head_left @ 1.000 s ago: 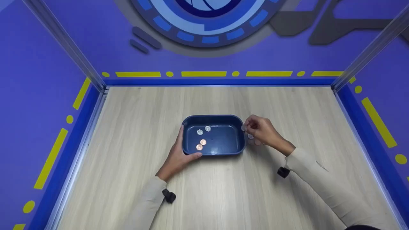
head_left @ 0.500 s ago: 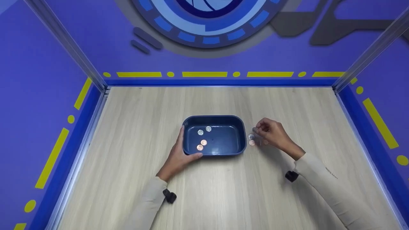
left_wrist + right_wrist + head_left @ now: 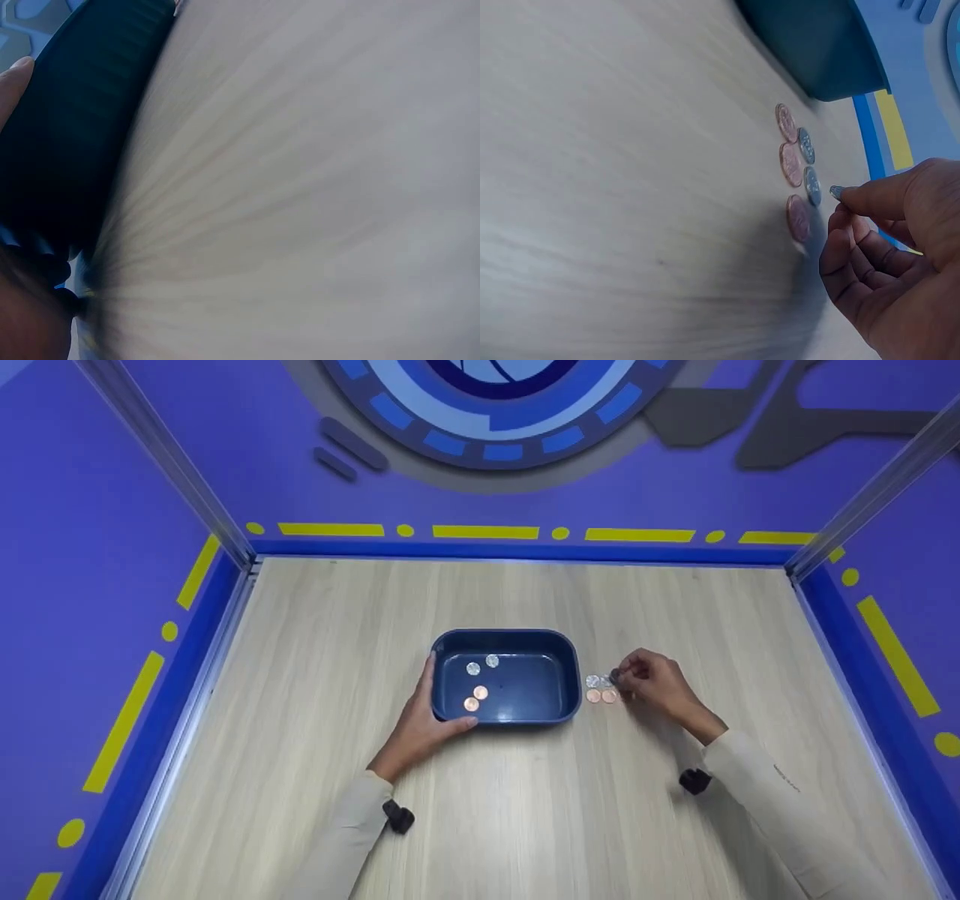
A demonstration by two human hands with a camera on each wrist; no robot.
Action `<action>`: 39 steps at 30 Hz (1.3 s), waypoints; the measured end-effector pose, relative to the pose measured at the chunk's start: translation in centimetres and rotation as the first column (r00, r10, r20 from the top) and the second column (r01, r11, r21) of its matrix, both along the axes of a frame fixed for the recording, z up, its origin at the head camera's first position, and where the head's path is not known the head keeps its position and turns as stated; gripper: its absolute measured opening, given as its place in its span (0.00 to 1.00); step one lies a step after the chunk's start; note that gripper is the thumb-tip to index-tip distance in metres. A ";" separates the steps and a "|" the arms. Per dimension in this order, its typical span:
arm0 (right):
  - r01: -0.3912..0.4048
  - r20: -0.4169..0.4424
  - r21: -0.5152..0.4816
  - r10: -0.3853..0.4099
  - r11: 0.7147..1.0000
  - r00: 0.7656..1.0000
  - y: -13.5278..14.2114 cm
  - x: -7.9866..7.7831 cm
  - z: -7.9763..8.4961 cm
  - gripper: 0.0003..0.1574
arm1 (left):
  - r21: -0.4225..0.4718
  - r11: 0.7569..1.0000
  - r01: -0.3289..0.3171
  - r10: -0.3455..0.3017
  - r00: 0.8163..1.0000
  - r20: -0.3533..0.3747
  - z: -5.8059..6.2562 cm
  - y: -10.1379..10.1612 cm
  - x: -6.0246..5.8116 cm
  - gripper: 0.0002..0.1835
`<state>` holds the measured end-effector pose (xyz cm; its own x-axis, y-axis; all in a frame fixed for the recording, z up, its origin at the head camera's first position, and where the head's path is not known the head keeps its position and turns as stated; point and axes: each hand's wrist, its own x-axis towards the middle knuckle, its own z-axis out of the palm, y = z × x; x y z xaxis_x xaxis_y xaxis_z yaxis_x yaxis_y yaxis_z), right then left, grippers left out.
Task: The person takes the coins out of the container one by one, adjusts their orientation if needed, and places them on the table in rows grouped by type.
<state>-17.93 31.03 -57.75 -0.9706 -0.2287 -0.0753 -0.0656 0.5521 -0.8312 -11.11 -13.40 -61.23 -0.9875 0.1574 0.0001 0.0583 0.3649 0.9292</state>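
A dark blue rectangular tub [image 3: 504, 690] rests on the table with two silver coins [image 3: 473, 668] and two copper coins [image 3: 481, 692] in its left half. My left hand [image 3: 421, 726] grips its near left corner, thumb along the near rim and fingers against the left wall. To the right of the tub, my right hand [image 3: 660, 684] pinches a silver coin [image 3: 836, 193] between thumb and fingertip. This coin is just above the table, beside two silver coins [image 3: 813, 185] and three copper coins [image 3: 790, 165] laid in two rows. In the left wrist view the tub's outer wall [image 3: 71, 127] fills the left side.
The pale wood table [image 3: 480, 810] is bordered by blue panels [image 3: 480, 547] with yellow marks at the back and both sides. Metal posts [image 3: 180, 480] stand at the back corners.
My right hand has drawn back from the tub's right rim, moving right and nearer with the silver coin, uncovering coins on the table. My left hand stays on the tub.
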 end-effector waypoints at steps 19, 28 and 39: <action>0.048 -0.030 0.091 -0.045 0.995 0.999 0.9 0.5 -0.9 0.04 | -0.015 1.000 -0.007 0.007 1.000 -0.009 0.1 0.1 -0.1 0.75; 0.040 -0.035 0.108 -0.036 0.993 0.999 0.8 0.5 -1.1 0.06 | -0.005 1.000 -0.008 0.008 1.000 -0.007 0.0 0.1 -0.1 0.75; 0.030 -0.048 0.106 -0.025 0.994 0.999 0.7 0.5 -1.1 0.07 | 0.007 1.000 -0.009 0.009 1.000 0.004 0.0 0.1 -0.1 0.75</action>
<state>-17.40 31.70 -58.83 -0.9794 -0.1951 -0.0522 -0.0868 0.6397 -0.7637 -11.19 -13.31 -61.23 -0.9889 0.1485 -0.0028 0.0512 0.3585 0.9321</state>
